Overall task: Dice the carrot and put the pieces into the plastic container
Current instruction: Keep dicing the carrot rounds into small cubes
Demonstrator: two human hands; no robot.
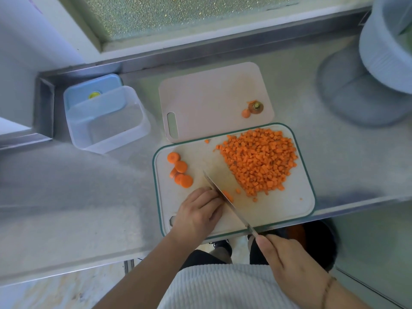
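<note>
Hiding carrot piece (227,195): left hand (200,211), knife (225,195)

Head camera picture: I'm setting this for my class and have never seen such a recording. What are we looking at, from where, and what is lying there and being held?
No machine here: a person wears one camera on the head, looking down at their own hands. The right hand grips a knife; the left hand steadies a carrot piece under the blade. On the green-edged cutting board lie a pile of diced carrot and some carrot rounds. A second board carries the carrot top. The plastic container stands empty at the left.
</note>
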